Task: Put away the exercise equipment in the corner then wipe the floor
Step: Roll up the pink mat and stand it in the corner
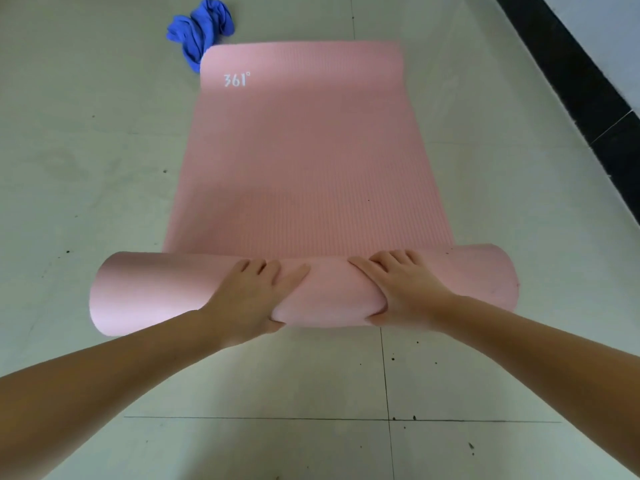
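Mat (304, 161) half rolled on floor (86, 150); left hand (254, 299) and right hand (403, 289) fingers grasping the roll; blue cloth (199, 31) touching mat's far corner.

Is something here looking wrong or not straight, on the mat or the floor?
The roll of the pink mat is askew: it sticks out far past the flat part's left edge, so it is winding crooked. Both hands, left hand and right hand, grip its middle. Dark specks dot the floor.
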The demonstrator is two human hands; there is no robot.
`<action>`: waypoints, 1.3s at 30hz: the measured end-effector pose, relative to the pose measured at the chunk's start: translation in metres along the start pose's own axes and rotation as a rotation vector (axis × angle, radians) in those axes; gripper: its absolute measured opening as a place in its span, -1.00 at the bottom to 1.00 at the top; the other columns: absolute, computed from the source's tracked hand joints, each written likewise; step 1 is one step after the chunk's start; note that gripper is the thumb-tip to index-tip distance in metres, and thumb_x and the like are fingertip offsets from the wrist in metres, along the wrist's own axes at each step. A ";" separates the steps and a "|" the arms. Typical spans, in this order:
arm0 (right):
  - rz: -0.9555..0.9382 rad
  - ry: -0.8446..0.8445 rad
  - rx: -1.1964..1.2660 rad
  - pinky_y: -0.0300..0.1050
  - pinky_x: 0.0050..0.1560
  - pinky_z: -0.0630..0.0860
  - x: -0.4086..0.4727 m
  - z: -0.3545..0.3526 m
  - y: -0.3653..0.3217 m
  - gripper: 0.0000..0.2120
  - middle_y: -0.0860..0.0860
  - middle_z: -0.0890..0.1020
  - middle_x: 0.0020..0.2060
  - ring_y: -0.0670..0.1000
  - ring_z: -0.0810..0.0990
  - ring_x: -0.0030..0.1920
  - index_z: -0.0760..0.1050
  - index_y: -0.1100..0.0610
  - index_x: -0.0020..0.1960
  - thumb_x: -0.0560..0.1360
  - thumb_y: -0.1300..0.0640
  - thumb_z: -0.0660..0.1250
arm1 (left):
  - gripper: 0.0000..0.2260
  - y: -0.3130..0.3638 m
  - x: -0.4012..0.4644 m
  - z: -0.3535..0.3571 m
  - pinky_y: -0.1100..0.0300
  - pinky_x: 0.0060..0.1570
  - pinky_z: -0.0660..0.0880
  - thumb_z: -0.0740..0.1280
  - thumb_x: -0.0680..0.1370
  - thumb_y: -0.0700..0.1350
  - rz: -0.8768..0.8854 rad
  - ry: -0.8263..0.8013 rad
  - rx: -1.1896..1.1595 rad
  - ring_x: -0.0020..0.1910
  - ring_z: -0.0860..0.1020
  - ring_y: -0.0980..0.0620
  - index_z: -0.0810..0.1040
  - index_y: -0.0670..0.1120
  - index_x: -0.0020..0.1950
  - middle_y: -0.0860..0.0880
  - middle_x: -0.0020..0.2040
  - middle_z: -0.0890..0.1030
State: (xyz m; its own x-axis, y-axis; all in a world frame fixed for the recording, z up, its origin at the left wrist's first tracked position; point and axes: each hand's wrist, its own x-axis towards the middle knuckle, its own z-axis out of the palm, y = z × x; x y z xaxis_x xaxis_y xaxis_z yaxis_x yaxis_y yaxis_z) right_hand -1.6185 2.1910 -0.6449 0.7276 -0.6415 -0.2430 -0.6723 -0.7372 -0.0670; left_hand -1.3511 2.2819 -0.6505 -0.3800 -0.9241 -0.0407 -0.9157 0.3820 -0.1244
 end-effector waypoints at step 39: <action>-0.023 -0.015 -0.233 0.06 0.18 0.35 0.075 -0.037 0.015 -0.10 0.08 0.41 0.26 0.15 0.42 0.16 -0.01 -0.03 0.50 0.32 -0.23 0.35 | -0.04 -0.027 0.060 -0.007 -0.13 0.31 0.20 0.34 0.38 0.26 -0.197 -0.233 -0.022 0.38 0.20 -0.14 -0.23 0.07 0.54 -0.12 0.45 0.16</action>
State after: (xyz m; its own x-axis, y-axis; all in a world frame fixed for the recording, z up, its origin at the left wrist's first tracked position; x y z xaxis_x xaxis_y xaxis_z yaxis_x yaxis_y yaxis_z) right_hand -1.5694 2.1238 -0.6287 0.7393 -0.6218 -0.2584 -0.6044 -0.7820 0.1523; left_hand -1.3500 2.2165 -0.6425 -0.1572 -0.9567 -0.2448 -0.9723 0.1933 -0.1313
